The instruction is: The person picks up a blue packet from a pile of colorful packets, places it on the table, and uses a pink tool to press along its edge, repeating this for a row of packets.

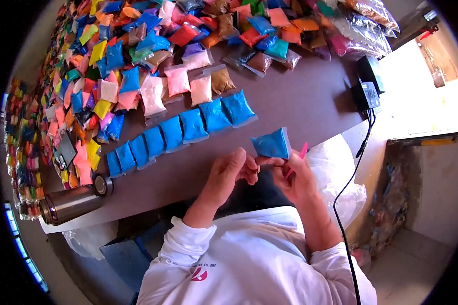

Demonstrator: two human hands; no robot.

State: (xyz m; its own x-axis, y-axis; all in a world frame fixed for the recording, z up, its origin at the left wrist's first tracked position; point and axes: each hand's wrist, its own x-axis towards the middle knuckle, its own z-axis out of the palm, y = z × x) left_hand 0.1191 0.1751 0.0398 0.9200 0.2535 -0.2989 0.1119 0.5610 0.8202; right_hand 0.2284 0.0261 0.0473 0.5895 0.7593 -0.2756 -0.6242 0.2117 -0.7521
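A cylindrical steel flask [71,203] lies left beside a neat row of blue powder packets [178,132] on the brown table [290,96], while the left hand [231,173] and right hand [292,180], 2 closed pinches, hold 1 small blue plastic packet of powder [272,144] above the table edge, seemingly to work its lower edge, with a thin pink strip [303,151] in the right fingers.

So the desk [290,107] is mostly buried. A big heap of packets [152,40] covers the far side and the whole left side, with a phone [66,151] lying in it near the left edge. In front of the heap, a row of packets [178,133] runs slantwise. The flask [71,203] lies on its side at the near left corner. The adapter [366,94] sits at the right end, and its cable [348,188] hangs off the edge past a plastic bag [336,173]. The held packet [272,144] sits between the left hand [229,170] and right hand [295,178], on the near side of the row's right end.
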